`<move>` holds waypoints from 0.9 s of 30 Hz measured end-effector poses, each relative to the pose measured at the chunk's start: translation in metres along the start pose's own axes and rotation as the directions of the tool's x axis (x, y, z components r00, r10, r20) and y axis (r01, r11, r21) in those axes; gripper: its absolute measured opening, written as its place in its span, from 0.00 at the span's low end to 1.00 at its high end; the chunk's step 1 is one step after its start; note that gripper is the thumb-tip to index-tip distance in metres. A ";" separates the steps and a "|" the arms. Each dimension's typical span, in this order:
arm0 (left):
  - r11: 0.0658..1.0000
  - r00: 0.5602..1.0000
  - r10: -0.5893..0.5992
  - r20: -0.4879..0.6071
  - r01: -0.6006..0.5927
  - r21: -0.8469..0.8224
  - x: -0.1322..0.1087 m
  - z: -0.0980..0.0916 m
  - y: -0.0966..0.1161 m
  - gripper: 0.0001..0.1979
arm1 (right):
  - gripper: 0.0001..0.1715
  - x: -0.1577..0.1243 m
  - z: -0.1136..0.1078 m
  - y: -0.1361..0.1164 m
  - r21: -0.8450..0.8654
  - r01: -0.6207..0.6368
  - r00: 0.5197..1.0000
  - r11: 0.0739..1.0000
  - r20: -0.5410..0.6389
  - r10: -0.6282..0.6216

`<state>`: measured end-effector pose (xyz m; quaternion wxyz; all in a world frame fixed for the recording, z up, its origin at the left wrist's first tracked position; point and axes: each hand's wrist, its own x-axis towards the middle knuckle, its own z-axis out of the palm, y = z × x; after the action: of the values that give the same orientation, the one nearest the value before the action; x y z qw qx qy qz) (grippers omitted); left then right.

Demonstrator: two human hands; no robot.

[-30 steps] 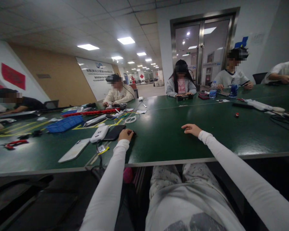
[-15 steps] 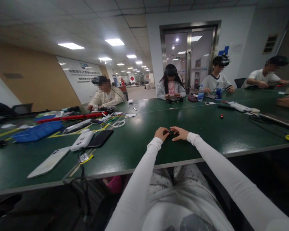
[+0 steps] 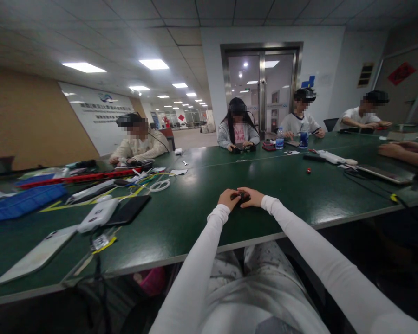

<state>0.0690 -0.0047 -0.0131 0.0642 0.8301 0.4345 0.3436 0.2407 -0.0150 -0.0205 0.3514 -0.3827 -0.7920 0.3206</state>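
Head view, ordered near to far. Foreground: two white sleeves run forward over the lap to the green desk (image 3: 202,218). The left hand (image 3: 229,198) and right hand (image 3: 251,197) meet at mid-desk around a small dark object (image 3: 241,196); the grip of each hand is curled in on it from its own side, fingertips touching it, and it lies on or just above the desk surface, too small to identify. Judged step: two-handed fingering of the object at close quarters; a further move would call for fine fingertip control, since most of the object is hidden by the fingers.

Left of the hands, well apart: a black tablet (image 3: 129,209), a white power bank (image 3: 98,215) touching its edge, and a pale phone (image 3: 38,254) nearer the desk edge. Beyond these: a blue tray (image 3: 24,208) and a long red bar (image 3: 80,177). Right: a small red item (image 3: 308,170), a laptop (image 3: 383,173), and a co-worker's forearm (image 3: 404,152). Far side: seated people at their own work, before glass doors (image 3: 261,93).

Change from one second ago: the left hand then lay beside the tablet and the right rested flat and alone on the desk; both have since come together on the object, and the camera has turned rightward
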 end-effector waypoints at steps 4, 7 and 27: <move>0.998 0.999 -0.034 0.012 0.035 -0.048 0.000 -0.001 0.000 0.09 | 0.48 0.000 0.001 -0.001 -0.021 0.007 1.000 1.000 0.004 -0.007; 0.987 0.998 -0.068 0.002 0.068 -0.146 -0.001 -0.002 -0.001 0.09 | 0.49 0.000 0.001 -0.002 -0.009 -0.002 1.000 1.000 0.003 0.002; 0.481 0.627 -0.735 -0.256 0.217 -0.849 0.000 -0.032 -0.025 0.16 | 0.48 -0.002 0.003 -0.010 0.030 -0.063 0.998 0.998 0.007 0.063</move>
<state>0.0321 0.0045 0.0008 0.3610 0.4021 0.4728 0.6961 0.2354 -0.0225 -0.0149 0.3447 -0.4012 -0.7755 0.3447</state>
